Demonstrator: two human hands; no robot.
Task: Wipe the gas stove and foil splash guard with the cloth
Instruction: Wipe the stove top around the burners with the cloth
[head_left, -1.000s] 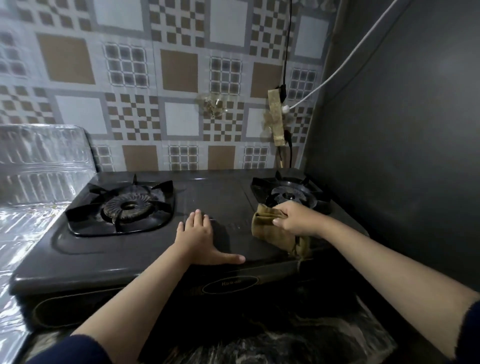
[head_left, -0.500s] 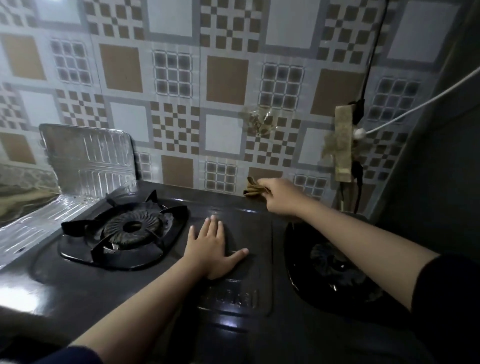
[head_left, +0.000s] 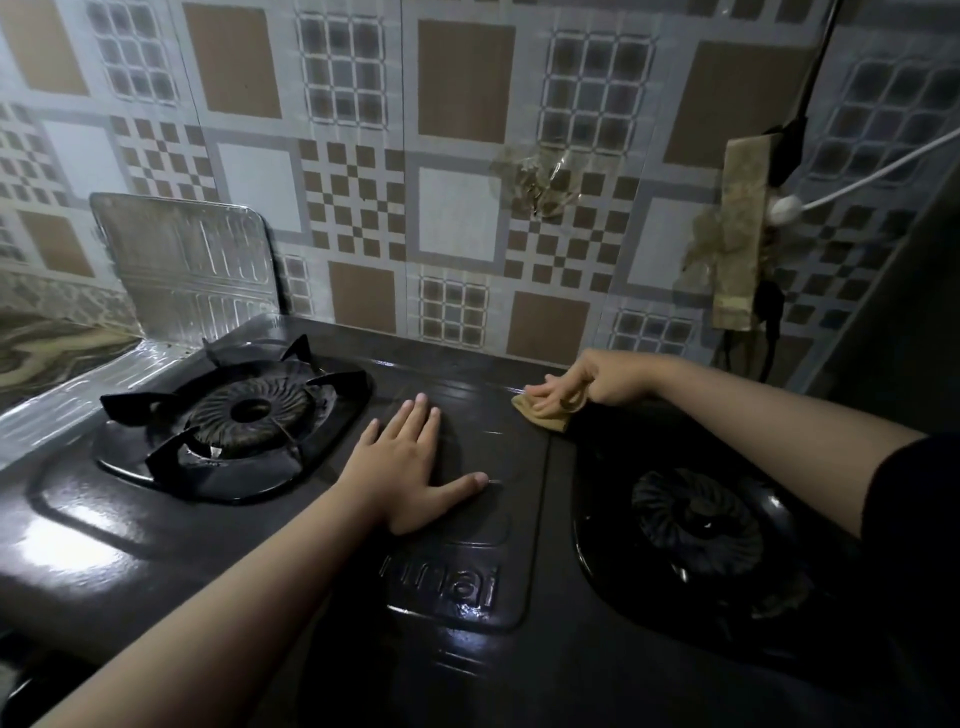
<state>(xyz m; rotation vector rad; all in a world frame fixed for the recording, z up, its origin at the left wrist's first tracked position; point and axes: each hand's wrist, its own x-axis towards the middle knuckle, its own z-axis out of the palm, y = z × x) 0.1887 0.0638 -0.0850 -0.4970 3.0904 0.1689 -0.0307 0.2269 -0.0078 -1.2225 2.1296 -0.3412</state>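
The person is wearing a dark sleeve (head_left: 914, 525) on the right arm, pushed up above the forearm; it is looking black or perhaps navy in the dim light. Both forearms and the left hand (head_left: 410, 467) and right hand (head_left: 587, 382) are showing bare.

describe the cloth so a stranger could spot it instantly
Start at the black gas stove with two burners. Along its back edge, right of centre below the tiled wall, the right hand presses a small folded cloth, the only tan, soft thing on the dark top.
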